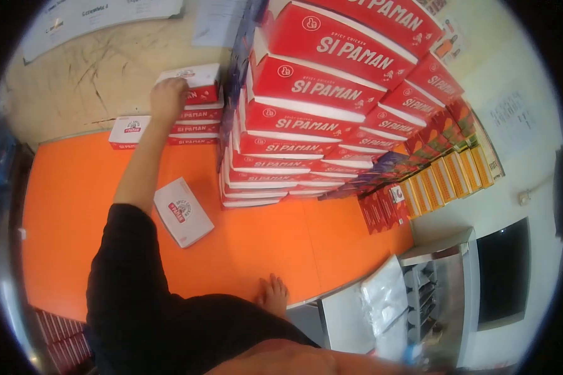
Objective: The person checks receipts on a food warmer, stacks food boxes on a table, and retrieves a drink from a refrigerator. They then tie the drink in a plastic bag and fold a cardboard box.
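Observation:
My left hand (169,99) reaches out to the back of the orange table, its fingers curled at the near edge of a red and white food box (200,76). That box tops a short stack of similar boxes (197,128). Left of the stack lies another box (129,131). Nearer to me, a single white-topped box (183,211) lies flat at an angle, apart from the others. My right hand (273,292) rests at the table's front edge, fingers spread and holding nothing visible.
A tall stack of red "Si Paman" boxes (306,128) rises right of the short stack. Yellow boxes (447,178) and dark red boxes (381,209) line the right side. A clear plastic bag (383,297) lies at lower right. More red boxes (62,337) sit below the table.

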`<state>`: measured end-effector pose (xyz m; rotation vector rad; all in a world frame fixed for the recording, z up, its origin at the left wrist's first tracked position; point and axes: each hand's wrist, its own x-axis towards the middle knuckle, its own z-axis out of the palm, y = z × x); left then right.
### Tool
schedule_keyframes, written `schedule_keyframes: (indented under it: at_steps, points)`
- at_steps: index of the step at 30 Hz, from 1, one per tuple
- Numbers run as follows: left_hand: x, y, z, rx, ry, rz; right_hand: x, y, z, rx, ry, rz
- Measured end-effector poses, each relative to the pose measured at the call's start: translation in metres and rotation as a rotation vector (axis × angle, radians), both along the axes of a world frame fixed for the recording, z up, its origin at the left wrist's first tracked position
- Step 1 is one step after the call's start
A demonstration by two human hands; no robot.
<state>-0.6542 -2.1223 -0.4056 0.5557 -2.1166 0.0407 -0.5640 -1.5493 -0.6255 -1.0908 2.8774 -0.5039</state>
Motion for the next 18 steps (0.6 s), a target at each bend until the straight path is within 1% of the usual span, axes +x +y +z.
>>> schedule_keyframes:
  at_steps: [1,3,5,7,8,9,10,12,13,15,16,18]
  points:
    - [0.022,0.007,0.010,-0.004,-0.003,0.012,0.000,0.000,0.004,0.007,0.024,0.016]
    - [0.087,0.036,0.033,0.417,0.282,-0.330,-0.010,-0.006,-0.001,-0.013,0.049,0.056]
    - [0.152,0.085,0.061,0.852,0.181,-0.452,-0.030,-0.009,-0.012,-0.262,-0.049,0.212]
    - [0.196,0.128,0.052,0.829,0.208,-0.705,-0.046,-0.039,0.053,-0.545,-0.064,0.325]
    - [0.214,0.161,0.047,0.950,0.196,-0.832,-0.046,-0.055,0.099,-0.689,-0.070,0.344]
    - [0.229,0.197,0.047,1.083,0.181,-0.960,-0.045,-0.063,0.148,-0.859,-0.219,0.422]
    - [0.240,0.229,0.048,1.126,0.151,-0.962,-0.040,-0.064,0.191,-1.003,-0.436,0.492]
    - [0.261,0.288,0.051,1.034,-0.103,-1.150,-0.024,-0.050,0.272,-1.174,-0.853,0.757]
    - [0.267,0.309,0.050,1.061,-0.123,-1.153,-0.017,-0.030,0.295,-1.179,-0.868,0.724]
    - [0.274,0.343,0.052,1.019,-0.205,-1.268,-0.010,0.007,0.324,-0.453,-0.807,1.106]
    - [0.276,0.357,0.055,1.022,-0.209,-1.272,-0.002,0.021,0.327,-0.455,-0.809,1.099]
    - [0.276,0.381,0.061,1.073,-0.201,-1.305,0.016,0.051,0.332,-0.523,-0.663,1.018]
